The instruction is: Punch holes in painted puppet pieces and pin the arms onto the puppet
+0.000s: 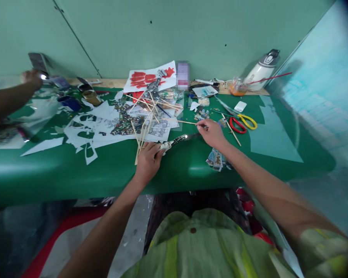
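Observation:
My left hand [147,160], closed, grips the white end of a narrow piece with a dark pattern [176,140] above the green tabletop [179,173]. A dark strip runs from its far end toward my right hand [211,132]. That hand is pinched on the end of a thin wooden stick [187,122], which points left. Whether it also touches the dark strip, I cannot tell. Several loose wooden sticks [142,135] lie beside my left hand, over printed paper sheets [159,131]. Small printed cutouts [216,159] rest below my right wrist.
Scissors with red and yellow handles [238,124] lie right of my right hand. Behind them stand a jar with orange contents [238,88] and a white flask [262,71]. White paper scraps [84,129] spread leftward. Another person's hand [31,76] is at the far left.

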Available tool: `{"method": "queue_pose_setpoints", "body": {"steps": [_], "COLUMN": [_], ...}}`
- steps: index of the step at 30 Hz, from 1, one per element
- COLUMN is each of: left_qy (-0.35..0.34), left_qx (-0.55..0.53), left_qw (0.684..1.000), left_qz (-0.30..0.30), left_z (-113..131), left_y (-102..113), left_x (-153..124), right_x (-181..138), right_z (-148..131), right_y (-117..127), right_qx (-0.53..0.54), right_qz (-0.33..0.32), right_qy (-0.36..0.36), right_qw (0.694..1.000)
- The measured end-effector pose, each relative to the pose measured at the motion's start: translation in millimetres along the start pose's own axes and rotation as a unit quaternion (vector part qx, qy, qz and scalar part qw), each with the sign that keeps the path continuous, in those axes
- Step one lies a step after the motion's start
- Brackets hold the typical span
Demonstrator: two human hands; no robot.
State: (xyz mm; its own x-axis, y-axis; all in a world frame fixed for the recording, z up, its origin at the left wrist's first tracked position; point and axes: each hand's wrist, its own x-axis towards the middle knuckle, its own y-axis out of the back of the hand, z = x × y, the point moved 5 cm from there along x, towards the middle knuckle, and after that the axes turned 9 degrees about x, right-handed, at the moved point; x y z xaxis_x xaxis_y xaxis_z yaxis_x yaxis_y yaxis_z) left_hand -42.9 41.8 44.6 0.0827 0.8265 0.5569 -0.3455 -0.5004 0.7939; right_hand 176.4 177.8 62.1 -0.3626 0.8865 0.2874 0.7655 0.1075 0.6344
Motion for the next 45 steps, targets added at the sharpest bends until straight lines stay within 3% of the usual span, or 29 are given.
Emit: {"method": "queue_pose_setpoints", "body": {"steps": [4, 8, 12, 17, 26, 34, 40, 45], "left_qy": [-0.002, -0.008, -0.007, -0.008, 0.003, 0.016, 0.015, 0.017], "left_qx": [-0.001, 0.0, 0.001, -0.011, -0.023, -0.014, -0.004, 0.009], "left_qw": [1.0, 1.0, 1.0, 1.0, 0.999, 0.999, 0.999, 0.999], "left_qz": [0.003, 0.008, 0.013, 0.008, 0.027, 0.035, 0.035, 0.032], "left_z": [0.3, 0.3, 0.1, 1.2, 0.2, -4.5, -3.7, -3.5], "left_y": [1.8, 2.0, 2.5, 4.3, 7.7, 5.5, 4.5, 3.2], "left_x": [0.6, -0.3, -2.1, -2.5, -3.2, -6.3, -6.4, -7.0], "right_x": [12.1, 27.6, 37.0, 34.2, 30.9, 26.3, 14.7, 0.1], "right_z": [-3.1, -11.8, -20.0, -17.6, -1.5, 7.1, -0.4, -22.6], "right_y": [-7.7, -14.8, -18.4, -22.2, -19.5, -2.3, 16.2, 34.3], "right_qx": [-0.004, -0.027, -0.062, -0.029, 0.068, 0.043, 0.041, 0.06], "right_qz": [-0.13, -0.276, -0.345, -0.408, -0.389, -0.381, -0.348, -0.302], "right_qy": [0.021, 0.031, 0.056, 0.05, -0.014, -0.02, -0.018, 0.006], "right_qw": [0.991, 0.96, 0.935, 0.911, 0.919, 0.924, 0.937, 0.951]}}
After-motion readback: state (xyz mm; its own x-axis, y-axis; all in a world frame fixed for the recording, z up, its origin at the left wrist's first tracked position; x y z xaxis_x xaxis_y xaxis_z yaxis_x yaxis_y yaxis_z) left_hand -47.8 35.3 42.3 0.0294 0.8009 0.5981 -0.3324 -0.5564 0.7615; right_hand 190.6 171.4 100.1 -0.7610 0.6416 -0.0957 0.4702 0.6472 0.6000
